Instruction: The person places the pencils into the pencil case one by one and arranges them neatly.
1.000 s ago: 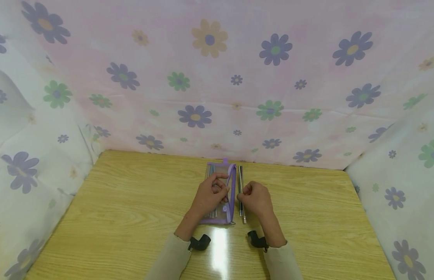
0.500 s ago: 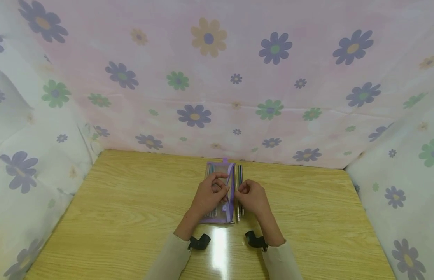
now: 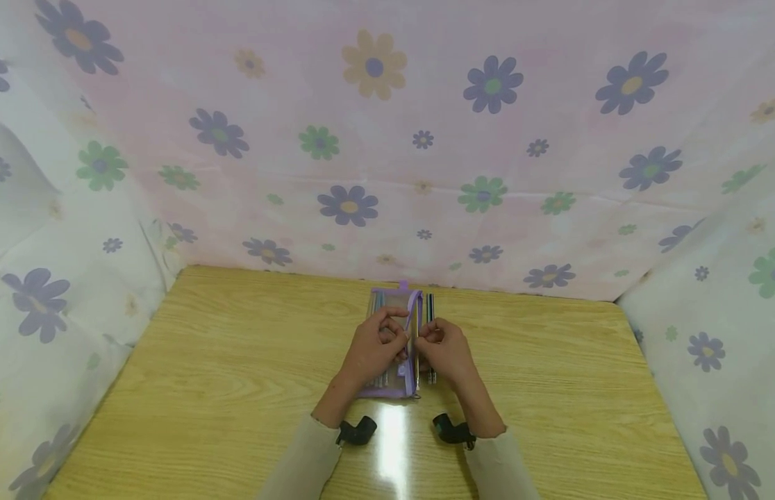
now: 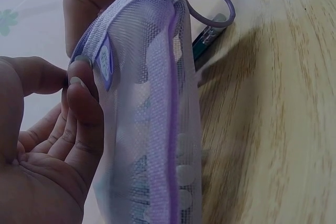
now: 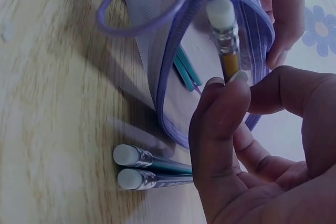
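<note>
A purple-edged mesh zip pouch (image 3: 394,300) lies on the table with its zipped mouth open toward the right. My left hand (image 3: 375,347) pinches one edge of that mouth between thumb and finger and holds it up, as the left wrist view shows. My right hand (image 3: 446,351) pinches a yellow pencil (image 5: 229,56) with a white eraser. In the right wrist view the pencil's eraser end overlaps the pouch opening, with its other end hidden behind the fingers. Two more eraser-tipped pencils (image 5: 167,167) lie on the table just right of the pouch. Teal sticks (image 5: 186,69) show inside it.
A purple ring (image 5: 139,30) hangs from the zip at the pouch's near end. Black wrist cameras (image 3: 358,431) sit on both wrists. The wooden table (image 3: 237,347) runs back to a flowered cloth (image 3: 425,167), which also closes in both sides.
My right hand has moved left, bringing the yellow pencil from beside the other two pencils to the pouch's open edge. My left hand has kept its place on the pouch.
</note>
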Action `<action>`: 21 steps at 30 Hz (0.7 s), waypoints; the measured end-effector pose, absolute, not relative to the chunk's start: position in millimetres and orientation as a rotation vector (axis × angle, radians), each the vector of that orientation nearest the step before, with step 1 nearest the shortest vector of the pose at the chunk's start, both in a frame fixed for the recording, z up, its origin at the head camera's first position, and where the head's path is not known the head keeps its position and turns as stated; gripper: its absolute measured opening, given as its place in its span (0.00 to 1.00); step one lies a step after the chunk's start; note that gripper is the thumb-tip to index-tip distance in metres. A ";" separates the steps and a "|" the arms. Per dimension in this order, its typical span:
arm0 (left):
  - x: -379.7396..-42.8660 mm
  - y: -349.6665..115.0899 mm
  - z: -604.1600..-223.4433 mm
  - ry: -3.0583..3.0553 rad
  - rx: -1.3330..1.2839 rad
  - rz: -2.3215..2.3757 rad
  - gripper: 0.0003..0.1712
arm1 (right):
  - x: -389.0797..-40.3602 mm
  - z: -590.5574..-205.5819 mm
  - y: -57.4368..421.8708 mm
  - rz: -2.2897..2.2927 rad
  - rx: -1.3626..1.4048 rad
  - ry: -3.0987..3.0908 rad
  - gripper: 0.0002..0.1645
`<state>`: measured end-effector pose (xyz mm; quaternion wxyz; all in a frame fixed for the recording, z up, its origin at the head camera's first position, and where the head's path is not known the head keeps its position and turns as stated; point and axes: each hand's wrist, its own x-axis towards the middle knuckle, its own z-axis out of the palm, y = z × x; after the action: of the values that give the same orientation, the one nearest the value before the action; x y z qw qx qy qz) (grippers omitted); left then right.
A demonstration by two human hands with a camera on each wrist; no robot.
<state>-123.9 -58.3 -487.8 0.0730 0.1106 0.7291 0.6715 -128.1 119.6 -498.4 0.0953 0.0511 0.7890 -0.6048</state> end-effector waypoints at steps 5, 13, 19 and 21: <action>-129.9 -56.3 -505.2 2.203 0.306 2.006 0.21 | -127.5 -499.4 117.8 -1.834 0.161 2.308 0.07; -132.1 -56.4 -514.5 2.225 0.286 2.019 0.22 | -126.5 -500.0 114.7 -1.846 0.147 2.290 0.07; -132.0 -57.1 -513.1 2.213 0.285 2.024 0.22 | -125.5 -500.0 115.5 -1.867 0.103 2.269 0.10; -132.3 -56.7 -513.0 2.219 0.281 2.017 0.22 | -125.8 -501.0 116.3 -1.866 0.095 2.272 0.11</action>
<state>-132.3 -56.7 -513.0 0.0649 0.0931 0.7351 0.6684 -125.8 116.3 -501.0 0.1001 0.0320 0.7685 -0.6312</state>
